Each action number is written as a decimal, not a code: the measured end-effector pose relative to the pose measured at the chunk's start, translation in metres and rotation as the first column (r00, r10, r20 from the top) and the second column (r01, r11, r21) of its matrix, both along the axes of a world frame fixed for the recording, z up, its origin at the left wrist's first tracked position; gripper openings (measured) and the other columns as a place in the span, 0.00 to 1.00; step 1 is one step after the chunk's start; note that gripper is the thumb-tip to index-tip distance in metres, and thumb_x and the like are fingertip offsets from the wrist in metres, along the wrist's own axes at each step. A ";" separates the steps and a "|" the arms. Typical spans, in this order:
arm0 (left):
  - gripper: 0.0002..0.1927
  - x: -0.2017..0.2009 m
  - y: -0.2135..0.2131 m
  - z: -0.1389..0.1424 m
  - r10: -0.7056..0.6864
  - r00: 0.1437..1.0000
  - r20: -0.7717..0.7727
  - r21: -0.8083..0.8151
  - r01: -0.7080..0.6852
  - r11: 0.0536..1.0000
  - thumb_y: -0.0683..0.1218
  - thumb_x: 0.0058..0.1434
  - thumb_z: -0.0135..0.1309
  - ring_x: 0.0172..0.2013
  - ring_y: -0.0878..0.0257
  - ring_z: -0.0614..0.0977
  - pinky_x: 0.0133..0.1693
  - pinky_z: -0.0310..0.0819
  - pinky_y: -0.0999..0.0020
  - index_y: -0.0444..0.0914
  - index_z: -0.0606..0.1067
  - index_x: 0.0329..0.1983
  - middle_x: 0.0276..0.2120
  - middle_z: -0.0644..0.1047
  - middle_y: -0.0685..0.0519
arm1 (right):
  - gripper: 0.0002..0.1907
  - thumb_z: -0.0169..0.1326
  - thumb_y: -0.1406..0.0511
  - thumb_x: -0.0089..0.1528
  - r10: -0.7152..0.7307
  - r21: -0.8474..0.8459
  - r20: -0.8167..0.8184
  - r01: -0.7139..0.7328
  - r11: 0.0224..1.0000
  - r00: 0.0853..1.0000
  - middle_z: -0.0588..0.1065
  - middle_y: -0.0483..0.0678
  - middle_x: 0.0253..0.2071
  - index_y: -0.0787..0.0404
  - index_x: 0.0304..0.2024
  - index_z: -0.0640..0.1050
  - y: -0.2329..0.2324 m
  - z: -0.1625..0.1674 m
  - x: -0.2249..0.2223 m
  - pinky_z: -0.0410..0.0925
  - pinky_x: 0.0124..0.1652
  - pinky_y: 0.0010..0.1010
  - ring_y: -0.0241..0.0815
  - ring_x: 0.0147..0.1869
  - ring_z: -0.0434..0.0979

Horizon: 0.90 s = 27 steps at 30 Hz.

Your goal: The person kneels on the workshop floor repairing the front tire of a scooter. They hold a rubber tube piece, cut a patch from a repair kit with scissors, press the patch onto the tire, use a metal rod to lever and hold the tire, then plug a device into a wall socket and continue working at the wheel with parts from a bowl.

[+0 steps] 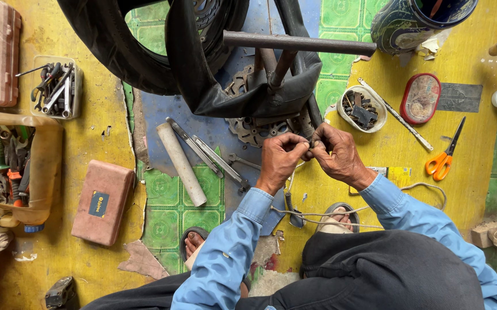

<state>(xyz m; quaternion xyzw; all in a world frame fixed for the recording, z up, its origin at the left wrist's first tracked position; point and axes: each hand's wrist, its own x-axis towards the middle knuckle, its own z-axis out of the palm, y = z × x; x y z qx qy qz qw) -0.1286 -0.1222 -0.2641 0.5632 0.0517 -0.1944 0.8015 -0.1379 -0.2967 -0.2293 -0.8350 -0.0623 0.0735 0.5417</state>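
Observation:
A black rubber inner tube [243, 97] droops from a dark tyre [116, 51] over a metal bar [300, 43]. My left hand [280, 161] and my right hand [337, 155] meet below it, and their fingertips pinch a small dark piece at the lower end of the tube. Both hands are closed on that piece; what it is stays hidden by the fingers. A thin cord [317, 217] trails under my wrists across the floor. Blue sleeves cover both forearms.
On the floor lie a pale cylinder [181, 163], long metal levers [205, 152], orange scissors [445, 158], a bowl of small parts [362, 109], a red oval tin [421, 97], a brown case [103, 202] and tool boxes [16, 169] at left. My sandalled feet [336, 217] are below.

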 end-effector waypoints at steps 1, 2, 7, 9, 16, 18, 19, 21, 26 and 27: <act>0.06 0.000 0.001 -0.002 0.003 0.999 -0.039 -0.053 -0.005 0.999 0.38 0.60 0.58 0.28 0.63 0.86 0.34 0.84 0.69 0.28 0.80 0.36 0.28 0.83 0.46 | 0.04 0.49 0.71 0.66 0.001 0.099 -0.053 0.004 0.995 0.999 0.73 0.41 0.30 0.63 0.35 0.69 0.000 -0.003 -0.001 0.72 0.33 0.23 0.27 0.35 0.78; 0.06 0.000 0.002 -0.004 0.003 0.997 -0.078 -0.106 -0.011 0.994 0.38 0.60 0.57 0.28 0.62 0.86 0.34 0.84 0.69 0.27 0.80 0.35 0.28 0.82 0.46 | 0.04 0.48 0.71 0.66 -0.001 0.117 -0.080 0.011 0.993 0.997 0.71 0.41 0.30 0.63 0.35 0.70 -0.001 -0.006 -0.002 0.68 0.31 0.22 0.27 0.34 0.73; 0.05 -0.001 0.010 -0.013 -0.042 0.962 -0.271 -0.328 -0.051 0.943 0.37 0.60 0.55 0.28 0.60 0.85 0.34 0.84 0.64 0.27 0.78 0.35 0.29 0.81 0.47 | 0.04 0.46 0.70 0.67 -0.026 0.445 -0.416 0.228 0.866 0.909 0.67 0.40 0.26 0.63 0.36 0.71 0.000 -0.018 -0.007 0.58 0.24 0.19 0.26 0.25 0.62; 0.05 -0.001 0.010 -0.016 -0.057 0.948 -0.313 -0.390 -0.074 0.918 0.37 0.60 0.55 0.28 0.59 0.84 0.34 0.83 0.63 0.28 0.78 0.35 0.30 0.81 0.47 | 0.03 0.47 0.71 0.66 -0.010 0.550 -0.444 0.281 0.787 0.896 0.66 0.40 0.26 0.63 0.37 0.72 0.001 -0.020 -0.008 0.57 0.24 0.20 0.26 0.25 0.61; 0.04 0.005 0.023 -0.025 0.008 0.926 -0.377 -0.439 -0.187 0.879 0.38 0.60 0.57 0.29 0.58 0.84 0.36 0.83 0.62 0.31 0.78 0.36 0.31 0.80 0.46 | 0.02 0.47 0.70 0.64 -0.011 0.697 -0.406 0.317 0.643 0.914 0.68 0.40 0.28 0.61 0.36 0.72 -0.008 -0.009 -0.014 0.58 0.24 0.21 0.27 0.25 0.60; 0.05 0.005 0.026 -0.026 0.011 0.918 -0.396 -0.456 -0.208 0.865 0.38 0.60 0.58 0.30 0.59 0.83 0.38 0.81 0.62 0.31 0.78 0.37 0.31 0.80 0.47 | 0.08 0.56 0.66 0.66 0.096 0.034 -0.246 -0.091 0.995 0.964 0.73 0.43 0.25 0.60 0.31 0.76 -0.010 0.001 -0.019 0.61 0.23 0.23 0.31 0.24 0.64; 0.05 0.005 0.027 -0.026 0.000 0.913 -0.408 -0.481 -0.215 0.850 0.39 0.60 0.58 0.32 0.59 0.83 0.39 0.81 0.62 0.32 0.79 0.38 0.32 0.80 0.48 | 0.12 0.60 0.63 0.67 0.190 -0.359 -0.205 -0.255 0.898 0.960 0.75 0.45 0.23 0.59 0.29 0.78 -0.010 0.007 -0.020 0.62 0.23 0.24 0.33 0.23 0.66; 0.06 0.005 0.025 -0.026 -0.065 0.895 -0.441 -0.549 -0.212 0.808 0.39 0.59 0.59 0.33 0.59 0.82 0.41 0.80 0.62 0.32 0.79 0.38 0.33 0.81 0.48 | 0.02 0.57 0.68 0.65 0.111 -0.284 -0.014 -0.111 0.952 0.994 0.79 0.45 0.34 0.60 0.40 0.79 -0.007 0.019 -0.022 0.69 0.27 0.21 0.31 0.29 0.74; 0.09 0.001 0.015 -0.025 -0.258 0.824 -0.504 -0.688 -0.202 0.697 0.41 0.57 0.57 0.35 0.58 0.83 0.45 0.80 0.62 0.32 0.79 0.39 0.34 0.82 0.47 | 0.19 0.61 0.74 0.59 -0.047 -0.079 0.228 0.067 0.995 0.973 0.78 0.49 0.45 0.65 0.53 0.76 0.007 0.045 -0.011 0.73 0.34 0.22 0.33 0.41 0.79; 0.09 -0.001 0.014 -0.025 -0.279 0.810 -0.516 -0.696 -0.207 0.687 0.42 0.58 0.57 0.36 0.59 0.83 0.45 0.79 0.62 0.32 0.79 0.39 0.35 0.82 0.48 | 0.20 0.62 0.74 0.58 -0.040 -0.045 0.232 0.052 0.998 0.972 0.78 0.50 0.46 0.65 0.53 0.76 0.010 0.048 -0.007 0.73 0.34 0.21 0.33 0.41 0.79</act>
